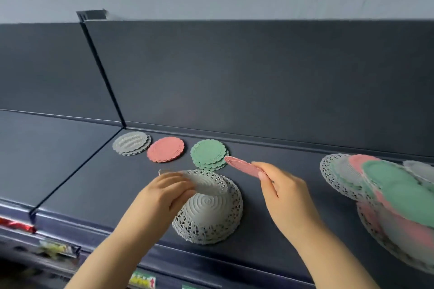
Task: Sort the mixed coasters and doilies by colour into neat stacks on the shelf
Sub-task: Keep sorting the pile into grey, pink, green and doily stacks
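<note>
On the dark shelf (pixel 94 185) three small stacks lie in a row at the back: grey coasters (pixel 131 143), pink coasters (pixel 165 149) and green coasters (pixel 209 154). In front of them sits a stack of grey lace doilies (pixel 212 216). My left hand (pixel 164 195) holds a grey doily (pixel 206 182) tilted just above that stack. My right hand (pixel 279 185) pinches a pink coaster (pixel 242 165) in the air beside the green stack. A mixed heap (pixel 385 195) of grey, pink and green pieces lies at the right.
An upright back panel (pixel 258 77) runs behind the shelf, with a divider seam (pixel 103 73) at the left. Price labels (pixel 143 280) sit on the shelf's front edge, and a neighbouring shelf section (pixel 35 148) lies to the left.
</note>
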A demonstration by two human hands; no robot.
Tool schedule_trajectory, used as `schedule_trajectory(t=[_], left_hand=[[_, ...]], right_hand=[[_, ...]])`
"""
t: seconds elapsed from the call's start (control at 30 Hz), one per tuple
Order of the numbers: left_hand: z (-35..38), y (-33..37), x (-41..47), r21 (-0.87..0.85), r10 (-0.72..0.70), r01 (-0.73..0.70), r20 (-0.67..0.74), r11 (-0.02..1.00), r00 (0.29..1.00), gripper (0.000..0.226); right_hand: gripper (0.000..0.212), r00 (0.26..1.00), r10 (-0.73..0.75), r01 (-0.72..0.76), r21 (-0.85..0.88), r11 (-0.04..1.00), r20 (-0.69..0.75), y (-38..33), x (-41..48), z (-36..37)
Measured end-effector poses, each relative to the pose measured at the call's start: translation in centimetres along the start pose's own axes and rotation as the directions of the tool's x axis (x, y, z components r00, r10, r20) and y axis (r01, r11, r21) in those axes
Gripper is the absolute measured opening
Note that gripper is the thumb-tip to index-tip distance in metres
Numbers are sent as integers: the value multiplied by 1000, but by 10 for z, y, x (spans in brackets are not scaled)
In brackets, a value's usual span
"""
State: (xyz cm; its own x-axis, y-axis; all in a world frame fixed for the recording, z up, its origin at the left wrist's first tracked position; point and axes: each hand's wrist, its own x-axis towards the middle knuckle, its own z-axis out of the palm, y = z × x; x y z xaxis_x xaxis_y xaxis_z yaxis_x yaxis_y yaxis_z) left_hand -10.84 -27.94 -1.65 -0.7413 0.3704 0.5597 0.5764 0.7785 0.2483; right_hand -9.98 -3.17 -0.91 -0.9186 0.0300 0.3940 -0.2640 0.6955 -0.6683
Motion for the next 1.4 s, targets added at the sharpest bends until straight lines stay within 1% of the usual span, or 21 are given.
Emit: schedule_trajectory(t=[0.1, 0.27, 0.37, 0.43, 0.5, 0.67, 0.73, 0.83, 1.03, 1.13, 1.3, 1.4], left_hand=[[14, -9, -26, -60, 18, -17, 23, 998, 1000, 39], [36, -17, -42, -165, -26, 39, 83, 986, 996, 47], [35, -15, -37, -192, -4, 20, 87, 981, 996, 46], [33, -8, -35, -157, 40, -23, 110, 987, 993, 45], [32, -2, -35, -85, 41, -30, 136, 996, 990, 46], [20, 5, -32, 108, -63, 44, 181, 993, 982, 53], [15, 5, -25, 177, -124, 94, 161, 980, 979, 54], [13, 4, -12, 274, -166, 125, 133, 954, 977, 51], [10, -12, 1, 305, -158, 99, 175, 947, 972, 41], [8, -32, 5, 297, -148, 98, 154, 950, 977, 38], [-2, -86, 12, 265, -110, 68, 147, 962, 983, 34], [-15, -129, 19, 255, -88, 46, 158, 966, 984, 34]], right_hand=[[27, 1000, 11, -11, 5, 1000, 26, -8, -5, 21], [28, 998, 0, -1, 21, 1000, 56, -13, -9, 35], [28, 998, -16, 15, 19, 1000, 67, -10, -8, 32], [28, 997, -31, 30, 19, 999, 64, -7, -5, 30], [28, 996, -39, 37, 31, 999, 77, -4, -3, 27], [28, 985, -100, 92, 67, 994, 139, -3, 5, 19], [28, 980, -126, 115, 81, 990, 155, -3, 11, 17], [28, 973, -173, 160, 97, 982, 151, -2, 21, 19], [29, 965, -211, 199, 89, 976, 158, -8, 32, 32], [29, 961, -216, 208, 63, 976, 175, -18, 40, 46], [29, 970, -202, 206, -14, 979, 132, -49, 71, 78], [30, 980, -140, 150, -60, 987, 139, -75, 98, 108]])
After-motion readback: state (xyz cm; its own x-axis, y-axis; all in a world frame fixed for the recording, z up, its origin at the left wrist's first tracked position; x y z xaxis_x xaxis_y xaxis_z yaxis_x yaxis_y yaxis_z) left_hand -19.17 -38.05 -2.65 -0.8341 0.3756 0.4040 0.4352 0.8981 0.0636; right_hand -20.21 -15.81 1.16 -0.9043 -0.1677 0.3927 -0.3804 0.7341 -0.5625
